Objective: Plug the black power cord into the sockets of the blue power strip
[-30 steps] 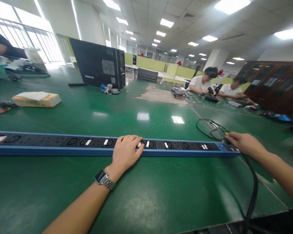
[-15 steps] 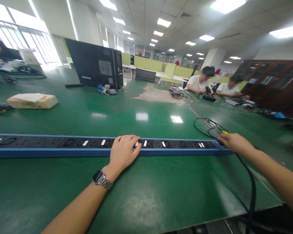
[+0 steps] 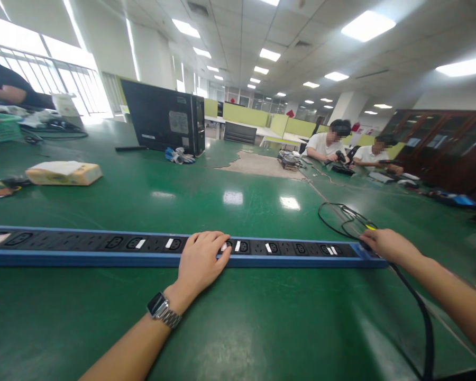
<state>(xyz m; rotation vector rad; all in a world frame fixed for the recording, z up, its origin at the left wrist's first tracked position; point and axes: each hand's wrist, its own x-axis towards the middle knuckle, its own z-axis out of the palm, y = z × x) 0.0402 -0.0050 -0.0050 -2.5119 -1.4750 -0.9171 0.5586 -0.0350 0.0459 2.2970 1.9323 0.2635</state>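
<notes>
A long blue power strip with black sockets and white labels lies across the green table. My left hand rests flat on its middle, fingers stretched over the sockets; a watch is on that wrist. My right hand is closed on the strip's right end, where a thick black cable leaves and runs toward the table's near edge.
A thin black wire coil lies behind the strip's right end. A tan box sits at left, a black computer case at the back. Two people work at the far right, another person at far left.
The view has tilted up slightly, so the strip and both hands sit lower in the picture. Both hands keep their places on the strip.
</notes>
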